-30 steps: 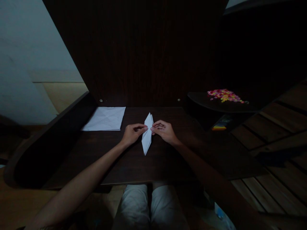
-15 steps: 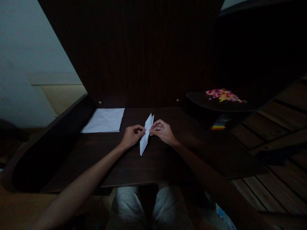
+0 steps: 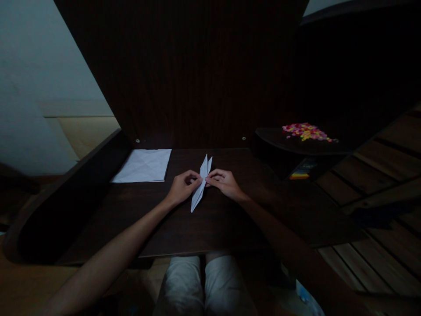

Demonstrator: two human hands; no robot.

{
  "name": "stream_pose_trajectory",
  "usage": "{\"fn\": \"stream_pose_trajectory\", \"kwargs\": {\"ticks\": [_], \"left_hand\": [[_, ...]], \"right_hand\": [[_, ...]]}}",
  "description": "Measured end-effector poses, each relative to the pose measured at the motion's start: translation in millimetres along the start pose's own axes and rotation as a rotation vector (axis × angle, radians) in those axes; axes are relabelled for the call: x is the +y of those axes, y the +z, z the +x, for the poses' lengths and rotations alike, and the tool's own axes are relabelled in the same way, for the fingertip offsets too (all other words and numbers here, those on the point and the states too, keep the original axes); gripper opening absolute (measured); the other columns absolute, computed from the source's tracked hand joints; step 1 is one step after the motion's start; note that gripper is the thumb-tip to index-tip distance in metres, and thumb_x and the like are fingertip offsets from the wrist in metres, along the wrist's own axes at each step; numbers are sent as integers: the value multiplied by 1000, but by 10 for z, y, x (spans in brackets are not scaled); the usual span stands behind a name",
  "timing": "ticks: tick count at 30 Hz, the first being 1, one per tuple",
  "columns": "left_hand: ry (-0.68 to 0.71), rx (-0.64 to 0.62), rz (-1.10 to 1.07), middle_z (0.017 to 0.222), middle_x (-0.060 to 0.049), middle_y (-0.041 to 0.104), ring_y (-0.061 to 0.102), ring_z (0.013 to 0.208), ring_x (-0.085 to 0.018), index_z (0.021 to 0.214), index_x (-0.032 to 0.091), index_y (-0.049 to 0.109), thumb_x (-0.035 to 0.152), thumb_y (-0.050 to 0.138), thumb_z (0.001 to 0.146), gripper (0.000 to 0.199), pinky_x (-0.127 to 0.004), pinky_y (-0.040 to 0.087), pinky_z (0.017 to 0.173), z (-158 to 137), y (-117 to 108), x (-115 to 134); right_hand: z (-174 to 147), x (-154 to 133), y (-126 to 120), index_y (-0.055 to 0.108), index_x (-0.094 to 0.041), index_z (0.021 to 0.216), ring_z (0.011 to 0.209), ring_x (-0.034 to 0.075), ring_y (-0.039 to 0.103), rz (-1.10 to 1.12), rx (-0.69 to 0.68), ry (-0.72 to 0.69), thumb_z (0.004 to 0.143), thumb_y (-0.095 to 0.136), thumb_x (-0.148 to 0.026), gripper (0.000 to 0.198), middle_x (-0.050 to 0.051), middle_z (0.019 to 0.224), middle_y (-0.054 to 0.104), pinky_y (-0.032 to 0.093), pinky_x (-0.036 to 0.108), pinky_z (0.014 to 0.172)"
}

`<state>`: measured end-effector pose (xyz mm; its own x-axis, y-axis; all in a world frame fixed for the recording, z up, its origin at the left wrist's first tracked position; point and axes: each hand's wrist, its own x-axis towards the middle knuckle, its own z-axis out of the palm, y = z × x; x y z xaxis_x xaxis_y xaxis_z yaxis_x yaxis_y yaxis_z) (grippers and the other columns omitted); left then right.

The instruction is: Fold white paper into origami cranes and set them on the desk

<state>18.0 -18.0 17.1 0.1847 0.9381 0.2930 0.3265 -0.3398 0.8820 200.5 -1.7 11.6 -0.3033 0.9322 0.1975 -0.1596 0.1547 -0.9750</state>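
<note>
Near the centre of the frame, the left hand point(image 3: 182, 186) pinches the left edge of a folded white paper point(image 3: 200, 188) between thumb and fingertips, and the right hand point(image 3: 226, 183) pinches its right edge in the same way, the fingertips almost meeting at its middle. The paper slants, two points toward the top of the frame, a narrow end toward the bottom (whether it touches the table point(image 3: 217, 226) I cannot tell). Both hands turn inward, fingers curled, with forearms reaching from the lower left and lower right.
</note>
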Motion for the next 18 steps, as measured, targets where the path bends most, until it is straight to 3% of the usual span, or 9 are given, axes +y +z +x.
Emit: {"fn": "stream_pose_trajectory", "kwargs": {"ticks": [8, 13, 18], "left_hand": [[9, -22, 48, 85, -5, 72, 64, 78, -20, 84, 17, 72, 36, 60, 77, 23, -29, 49, 73, -13, -27, 88], [-2, -45, 3, 80, -6, 72, 64, 68, -17, 88, 15, 71, 39, 70, 69, 31, -26, 50, 64, -42, 10, 50], [-1, -52, -10, 85, -7, 72, 65, 70, -18, 89, 15, 71, 38, 71, 69, 31, -27, 51, 64, -47, 18, 58]], "right_hand": [[-1, -13, 5, 63, -16, 68, 65, 14, 64, 11, 6, 27, 55, 80, -43, 35, 1, 70, 65, 58, 32, 67], [8, -11, -25, 64, -17, 69, 66, 14, 64, -65, 23, 3, 58, 78, -41, 30, 1, 69, 65, 55, 30, 67], [10, -1, -23, 63, -17, 69, 64, 13, 63, -59, 21, 7, 60, 78, -39, 29, 0, 70, 65, 54, 28, 65]]}}
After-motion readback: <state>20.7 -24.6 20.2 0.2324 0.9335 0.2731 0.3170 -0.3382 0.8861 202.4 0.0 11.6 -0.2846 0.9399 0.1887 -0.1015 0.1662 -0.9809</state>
